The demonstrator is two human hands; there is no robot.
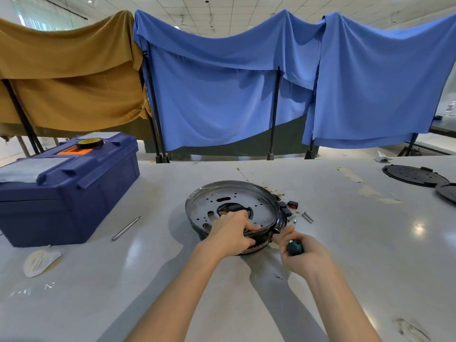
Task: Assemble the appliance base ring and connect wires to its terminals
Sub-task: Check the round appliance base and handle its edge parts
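The round metal base ring (222, 193), a shallow dark pan with many holes and a central opening, sits on the white table in front of me. My left hand (230, 234) grips its near rim, fingers curled over the edge and into the pan. My right hand (299, 253) holds a screwdriver with a teal and black handle (295, 248), its tip pointing at the ring's near right side where a small bracket sticks out. Small black parts, a red rocker switch (293, 204) and loose screws (307, 216) lie just right of the ring. Thin wires (272, 192) trail behind it.
A blue toolbox (71, 188) with a roll of tape (90, 142) on its lid stands at the left. A metal rod (125, 228) lies beside it. Paper label (39, 262) at near left. Black round covers (414, 175) lie at the far right. Cloth-draped frames stand behind the table.
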